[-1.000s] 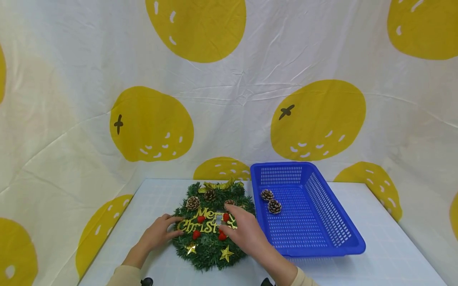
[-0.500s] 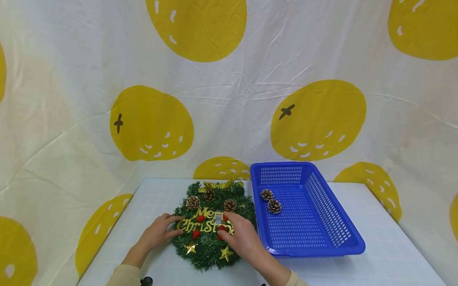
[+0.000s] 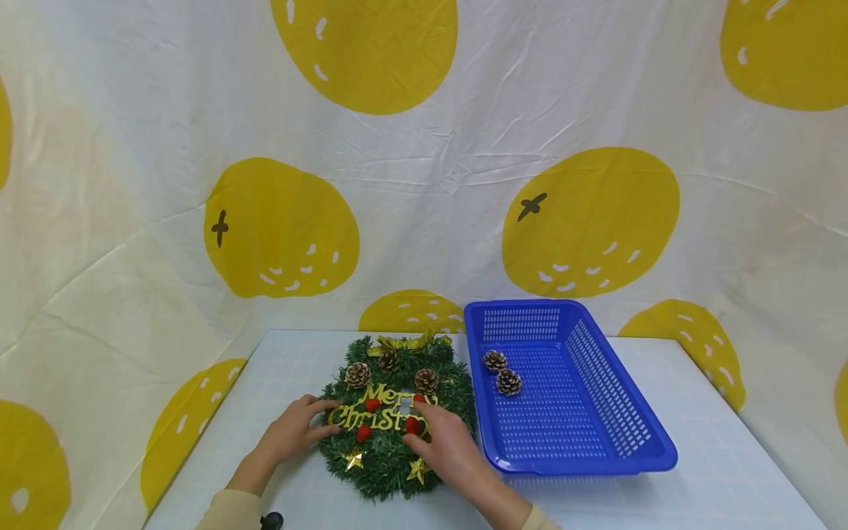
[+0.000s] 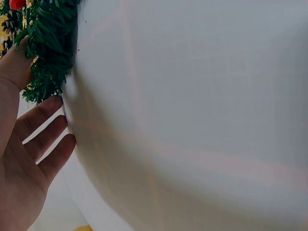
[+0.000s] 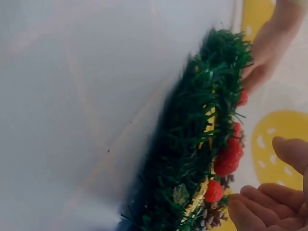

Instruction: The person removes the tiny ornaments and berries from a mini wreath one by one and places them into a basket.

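Head: wreath [image 3: 387, 447] against left hand [image 3: 294, 429], partly under right hand [image 3: 449, 443].

Reads "Merry" above "Christ" in gold lettering [image 3: 384, 420] on the green wreath [image 3: 384, 460], near the far edge of the worktop [image 3: 298, 368], left of middle. Runs on rightward behind a red berry [image 3: 412, 425] and the fingers [image 3: 435, 417] of the right hand [image 3: 453, 445], partly hidden there.

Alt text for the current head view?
A left hand touches the left edge of a green wreath with gold lettering; the right hand is over the wreath's right side. To its right on the white table, a blue basket holds two pine cones.
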Available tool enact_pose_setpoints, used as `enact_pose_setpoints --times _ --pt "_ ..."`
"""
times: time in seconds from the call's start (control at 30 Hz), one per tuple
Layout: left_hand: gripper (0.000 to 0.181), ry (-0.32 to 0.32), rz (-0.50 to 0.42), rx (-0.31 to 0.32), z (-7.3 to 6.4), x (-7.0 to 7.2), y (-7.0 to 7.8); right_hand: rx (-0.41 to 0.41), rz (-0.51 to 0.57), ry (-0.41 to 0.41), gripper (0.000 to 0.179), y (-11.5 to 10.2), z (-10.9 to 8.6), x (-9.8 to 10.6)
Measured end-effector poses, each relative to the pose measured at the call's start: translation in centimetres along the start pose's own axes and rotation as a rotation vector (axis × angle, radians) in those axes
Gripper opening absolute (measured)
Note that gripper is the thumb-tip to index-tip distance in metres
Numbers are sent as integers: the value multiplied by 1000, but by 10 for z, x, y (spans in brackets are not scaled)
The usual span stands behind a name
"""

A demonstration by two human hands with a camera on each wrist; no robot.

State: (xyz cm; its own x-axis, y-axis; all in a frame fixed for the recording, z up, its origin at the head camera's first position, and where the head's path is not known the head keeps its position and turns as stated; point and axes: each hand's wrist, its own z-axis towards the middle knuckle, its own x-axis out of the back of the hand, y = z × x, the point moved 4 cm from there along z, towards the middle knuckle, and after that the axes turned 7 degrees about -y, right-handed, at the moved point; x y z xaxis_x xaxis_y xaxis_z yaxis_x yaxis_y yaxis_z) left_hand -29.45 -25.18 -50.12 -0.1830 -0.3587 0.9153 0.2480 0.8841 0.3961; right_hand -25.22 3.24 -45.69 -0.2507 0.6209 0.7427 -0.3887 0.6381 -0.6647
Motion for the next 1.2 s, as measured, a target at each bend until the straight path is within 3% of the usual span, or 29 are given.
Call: enact_pose_setpoints --times 0.37,0.73,1.2 --pt "52 2 -1 -6 0 0 0 7 -76 41 47 2 8 -6" --pt "52 9 -3 -16 0 1 0 -16 -103 31 46 5 14 -13" --pt "51 13 -12 -20 0 0 0 -17 -73 9 40 9 19 -18"
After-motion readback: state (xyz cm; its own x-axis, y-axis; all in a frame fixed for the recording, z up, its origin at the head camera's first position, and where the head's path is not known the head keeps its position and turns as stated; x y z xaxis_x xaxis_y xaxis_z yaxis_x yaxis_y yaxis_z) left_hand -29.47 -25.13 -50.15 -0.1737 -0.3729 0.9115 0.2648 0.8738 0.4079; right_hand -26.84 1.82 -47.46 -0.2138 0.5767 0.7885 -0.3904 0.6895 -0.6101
